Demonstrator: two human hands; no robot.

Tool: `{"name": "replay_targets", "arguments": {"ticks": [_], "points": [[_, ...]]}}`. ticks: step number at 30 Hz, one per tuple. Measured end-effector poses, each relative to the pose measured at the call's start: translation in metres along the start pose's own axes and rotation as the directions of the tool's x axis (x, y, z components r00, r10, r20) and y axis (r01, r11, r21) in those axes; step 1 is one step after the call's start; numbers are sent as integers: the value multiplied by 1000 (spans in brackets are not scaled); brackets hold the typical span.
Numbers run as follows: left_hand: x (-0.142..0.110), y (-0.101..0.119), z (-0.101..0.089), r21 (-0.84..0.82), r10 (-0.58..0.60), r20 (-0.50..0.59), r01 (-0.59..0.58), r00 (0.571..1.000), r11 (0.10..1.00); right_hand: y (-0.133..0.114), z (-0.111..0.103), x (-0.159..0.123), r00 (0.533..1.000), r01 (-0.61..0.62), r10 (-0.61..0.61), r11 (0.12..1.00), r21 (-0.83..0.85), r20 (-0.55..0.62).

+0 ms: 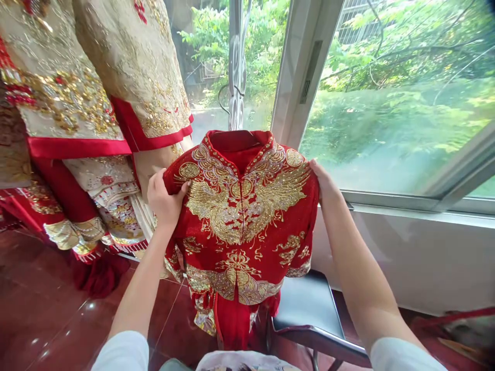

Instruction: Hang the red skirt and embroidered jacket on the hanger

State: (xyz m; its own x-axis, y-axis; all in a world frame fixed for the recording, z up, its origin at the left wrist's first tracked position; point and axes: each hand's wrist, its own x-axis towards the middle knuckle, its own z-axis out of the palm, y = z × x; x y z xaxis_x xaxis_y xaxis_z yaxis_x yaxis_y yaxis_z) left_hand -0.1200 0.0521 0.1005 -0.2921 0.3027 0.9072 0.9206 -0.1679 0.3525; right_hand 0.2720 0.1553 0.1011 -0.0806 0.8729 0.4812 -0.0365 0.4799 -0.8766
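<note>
A red embroidered jacket [247,252] with gold and silver beadwork hangs upright in front of me on a hanger whose hook [223,100] shows above the collar. My left hand [166,198] grips the jacket's shoulder on the left, thumb on the front of the cloth. On the opposite shoulder, my right hand [323,180] is closed over the outer edge, its fingers mostly hidden behind the fabric. Below the jacket hangs a red skirt [234,319] with embroidered panels.
Cream and red embroidered garments [135,67] hang at the left. A black chair [309,304] stands behind the jacket on the right. Sliding windows [386,118] with metal frames fill the back, above a white wall [394,257]. The floor [50,309] is glossy red tile.
</note>
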Motion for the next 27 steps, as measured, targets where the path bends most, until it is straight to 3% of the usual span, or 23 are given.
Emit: {"name": "replay_targets", "arguments": {"ticks": [3,4,5,6,8,9,10,11,12,14,18,20,22,23,27], "points": [[-4,-5,1,-15,39,36,-38,999,999,-4,5,-6,996,9,-16,996,-86,-83],[-4,-3,-2,-15,40,61,-39,997,999,-10,8,-14,983,42,-72,984,-176,-169],[-4,0,-7,-5,34,74,-34,997,999,-18,14,-24,942,78,-168,951,-300,-291],[-5,6,-12,12,27,70,-28,997,1000,-27,22,-37,861,92,-292,894,-438,-416],[-9,26,-22,55,30,33,-31,999,998,-44,49,-65,654,46,-510,764,-643,-559],[-12,39,-25,69,41,21,-43,999,997,-51,67,-77,643,29,-524,746,-666,-559],[-15,52,-26,72,58,26,-60,998,996,-58,87,-86,717,50,-476,764,-643,-510],[-18,66,-26,66,72,41,-75,997,995,-63,108,-91,829,76,-377,808,-584,-413],[-20,80,-23,54,81,59,-84,995,995,-68,127,-92,911,88,-278,854,-513,-305],[-22,102,-16,17,85,94,-87,992,996,-73,159,-87,967,90,-176,912,-401,-182],[-24,123,1,-67,54,152,-44,987,997,-55,181,-77,969,80,-137,961,-265,-204],[-27,123,6,-89,27,177,-11,984,996,-25,180,-92,988,-39,15,989,-145,-157],[-33,120,10,-82,12,191,4,981,997,14,180,-124,965,-251,246,967,-44,-91],[-37,119,11,-70,9,201,5,980,998,34,181,-145,925,-374,371,927,-26,-79],[-55,110,16,3,-4,251,3,968,1000,94,188,-240,827,-562,561,821,-102,-39]]}}
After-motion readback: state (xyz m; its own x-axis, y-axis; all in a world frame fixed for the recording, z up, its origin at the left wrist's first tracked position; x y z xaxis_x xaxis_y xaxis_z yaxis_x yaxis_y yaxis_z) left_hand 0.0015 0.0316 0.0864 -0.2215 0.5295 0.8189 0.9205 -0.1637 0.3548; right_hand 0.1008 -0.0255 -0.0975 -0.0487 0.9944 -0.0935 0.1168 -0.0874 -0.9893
